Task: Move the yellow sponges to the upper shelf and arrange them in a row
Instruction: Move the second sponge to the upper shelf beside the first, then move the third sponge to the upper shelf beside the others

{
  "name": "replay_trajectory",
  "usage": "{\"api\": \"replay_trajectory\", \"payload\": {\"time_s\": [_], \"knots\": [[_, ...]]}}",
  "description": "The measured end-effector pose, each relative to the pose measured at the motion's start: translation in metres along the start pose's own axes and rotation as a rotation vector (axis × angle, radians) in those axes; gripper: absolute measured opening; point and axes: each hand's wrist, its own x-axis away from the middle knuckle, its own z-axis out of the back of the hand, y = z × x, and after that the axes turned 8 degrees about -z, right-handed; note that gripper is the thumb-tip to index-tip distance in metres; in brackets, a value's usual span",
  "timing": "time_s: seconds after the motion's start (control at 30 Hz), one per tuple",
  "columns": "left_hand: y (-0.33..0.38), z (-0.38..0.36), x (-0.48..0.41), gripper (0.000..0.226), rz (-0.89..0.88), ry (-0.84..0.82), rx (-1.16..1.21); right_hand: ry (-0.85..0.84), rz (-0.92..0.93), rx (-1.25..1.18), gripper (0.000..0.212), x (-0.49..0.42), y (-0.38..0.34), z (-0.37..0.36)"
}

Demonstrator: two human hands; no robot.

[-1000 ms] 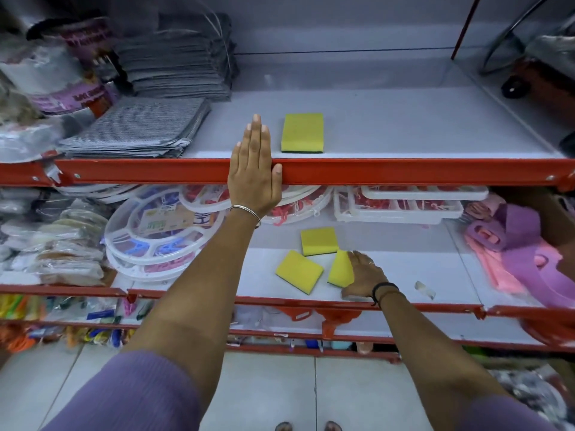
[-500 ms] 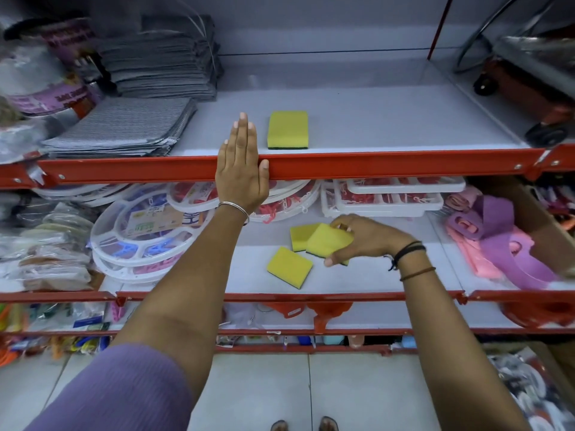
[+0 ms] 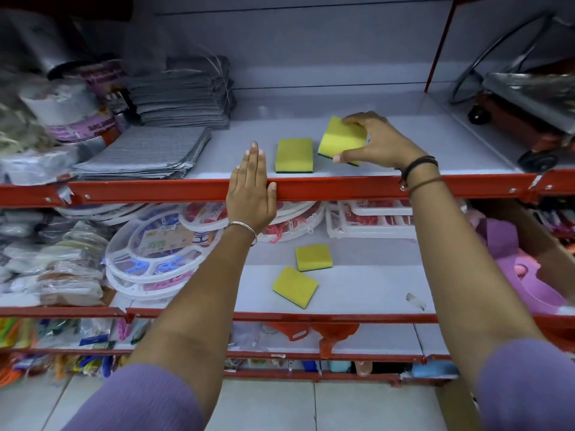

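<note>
One yellow sponge (image 3: 294,155) with a dark underside lies flat on the upper shelf (image 3: 389,169). Just right of it my right hand (image 3: 376,141) grips a second yellow sponge (image 3: 341,140), tilted above the shelf surface. My left hand (image 3: 251,191) rests flat, fingers together, on the shelf's red front rail (image 3: 342,188), holding nothing. Two more yellow sponges lie on the lower shelf (image 3: 357,290): the rear sponge (image 3: 313,257) and the front sponge (image 3: 295,286), which is turned at an angle.
Stacks of grey cloths (image 3: 146,152) fill the upper shelf's left side. A wheeled metal trolley (image 3: 525,113) sits at the far right. On the lower shelf are round white plastic hangers (image 3: 155,253), white trays (image 3: 373,222) and purple items (image 3: 522,269).
My right hand lifted a sponge off the lower shelf and carried it up to the upper shelf, beside the sponge lying there. My left hand stayed on the rail.
</note>
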Motion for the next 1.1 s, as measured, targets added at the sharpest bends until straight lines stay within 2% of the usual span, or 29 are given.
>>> {"api": "replay_trajectory", "payload": {"time_s": [0.17,0.27,0.3,0.37,0.47,0.53,0.6,0.67,0.73,0.8,0.83,0.93,1.1], "knots": [[-0.001,-0.001,-0.001,0.062,0.003,-0.005,-0.004,-0.159,-0.130,0.041,0.079,-0.030,0.014,-0.024],[-0.001,-0.002,-0.001,0.061,-0.002,-0.001,-0.009,-0.251,-0.143,0.085,0.071,-0.033,0.019,-0.028],[-0.001,-0.003,-0.001,0.061,-0.004,0.000,-0.010,-0.208,-0.123,0.075,0.069,-0.032,0.020,-0.028],[-0.002,-0.004,-0.001,0.061,-0.007,0.010,-0.011,-0.017,-0.019,0.014,0.063,-0.020,0.015,-0.028],[-0.002,-0.005,-0.001,0.061,-0.008,0.034,-0.006,0.257,0.281,-0.165,0.045,0.025,-0.003,-0.038],[-0.002,-0.006,-0.001,0.061,-0.010,0.048,-0.003,0.287,0.419,-0.248,0.031,0.064,-0.014,-0.057],[-0.002,-0.007,-0.001,0.061,-0.011,0.055,-0.007,0.200,0.471,-0.259,0.024,0.094,-0.014,-0.092],[-0.002,-0.008,-0.001,0.060,-0.015,0.071,-0.020,0.043,0.427,-0.201,0.030,0.110,-0.005,-0.131],[-0.003,-0.010,-0.001,0.060,-0.015,0.082,-0.030,-0.204,0.309,-0.040,0.044,0.108,0.013,-0.171],[-0.004,-0.011,-0.001,0.060,-0.025,0.098,-0.041,-0.496,0.197,0.219,0.069,0.098,0.037,-0.208],[-0.006,-0.013,-0.001,0.060,-0.034,0.107,-0.049,-0.590,0.190,0.346,0.079,0.093,0.047,-0.227],[-0.008,-0.016,-0.002,0.059,-0.071,0.146,-0.074,-0.639,0.276,0.641,0.092,0.081,0.071,-0.261],[-0.011,-0.024,-0.005,0.058,-0.091,0.217,-0.107,-0.620,0.352,0.771,0.098,0.062,0.073,-0.282]]}}
